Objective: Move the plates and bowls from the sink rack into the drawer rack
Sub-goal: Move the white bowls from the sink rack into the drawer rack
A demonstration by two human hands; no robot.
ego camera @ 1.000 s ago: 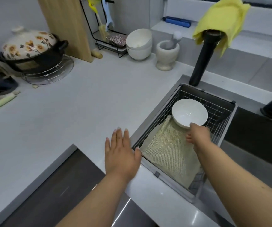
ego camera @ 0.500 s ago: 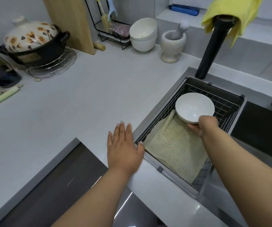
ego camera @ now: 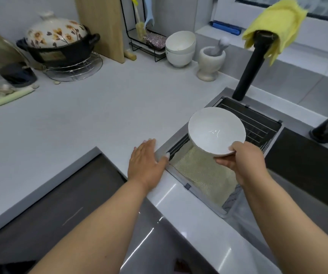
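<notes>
Bowl (ego camera: 216, 131), white and tilted so its inside faces us, is held up over the sink rack (ego camera: 258, 123), clear of the wires. Our right hand (ego camera: 246, 161) pinches it at the near rim, thumb on the inside edge and fingers curled underneath. Our left hand (ego camera: 146, 163) lies flat with fingers straight and spread on the pale tabletop (ego camera: 100, 115), its thumb touching the rack's near-left corner; it holds nothing.

A woven greenish-yellow mat (ego camera: 204, 175) covers the near part of the rack, just below the bowl. A black faucet (ego camera: 252, 68) rises behind the rack, with a yellow cloth (ego camera: 275, 24) draped over its top.

Along the back of the tabletop we see two white bowls stacked (ego camera: 180, 48) beside a stone mortar and pestle (ego camera: 211, 60). Left of them stands a black wire caddy (ego camera: 143, 36) with brushes and a patterned sponge, then a wooden cutting board (ego camera: 102, 26) leaning against the wall. A dark pot with a flowered lid (ego camera: 58, 42) sits on a round wire trivet (ego camera: 74, 68) at far left. A dark glossy drawer front (ego camera: 50, 204) runs along the near edge below our forearms; whether it holds a rack we cannot tell.
</notes>
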